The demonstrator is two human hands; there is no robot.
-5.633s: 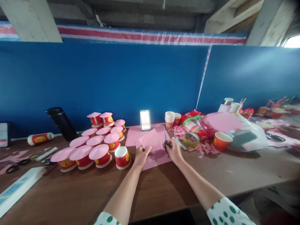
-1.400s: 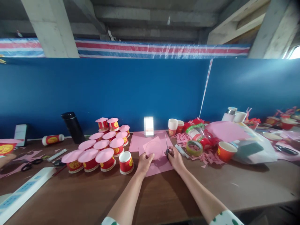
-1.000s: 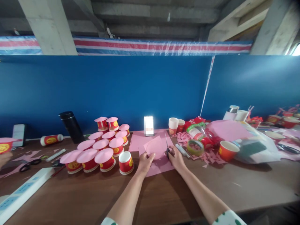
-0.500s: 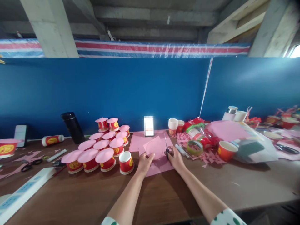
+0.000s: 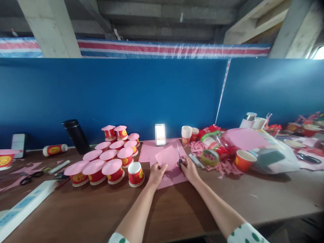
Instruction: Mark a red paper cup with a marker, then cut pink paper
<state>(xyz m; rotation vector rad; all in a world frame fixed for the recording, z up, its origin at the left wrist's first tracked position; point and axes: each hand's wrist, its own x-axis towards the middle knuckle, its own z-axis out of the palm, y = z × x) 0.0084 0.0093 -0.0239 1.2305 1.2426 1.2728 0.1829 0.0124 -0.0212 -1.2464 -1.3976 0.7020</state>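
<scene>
My left hand pinches the lower left edge of a pink paper piece with a rounded outline. Dark-handled scissors are in my right hand, just right of that piece, with the blades pointing up and away. Larger pink sheets lie beneath on the brown table. To the left stand several red cups with pink cone-shaped paper tops, and beside them an uncovered red cup.
A power strip and a black bottle are at the left. On the right are a tape roll, pink scraps, a red cup and a plastic bag. A phone-like white screen stands behind the sheets.
The view has shifted slightly. Both hands keep nearly the same place, the left on the paper and the right on the scissors.
</scene>
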